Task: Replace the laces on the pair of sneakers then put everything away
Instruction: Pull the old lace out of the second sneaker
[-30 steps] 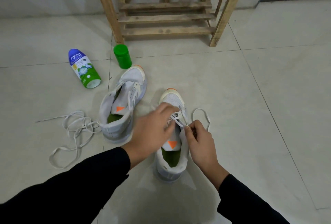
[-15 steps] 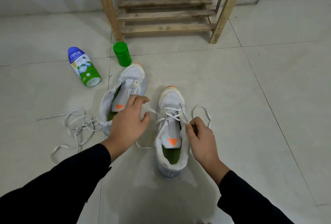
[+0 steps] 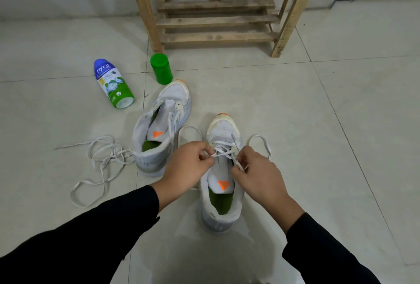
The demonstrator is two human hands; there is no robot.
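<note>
midway, the left hand (image 3: 188, 168) and right hand (image 3: 256, 177) each pinch an end of the lace (image 3: 223, 150) on the half-threaded sneaker (image 3: 223, 130) on the floor (image 3: 318, 124); the other sneaker (image 3: 159, 122) waits unlaced beside a loose lace (image 3: 97, 158).

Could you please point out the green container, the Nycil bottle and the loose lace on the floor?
green container (image 3: 161, 70): head view, its side wall.
Nycil bottle (image 3: 113, 85): head view, its label.
loose lace (image 3: 114, 153): head view, its tangled middle.
</note>
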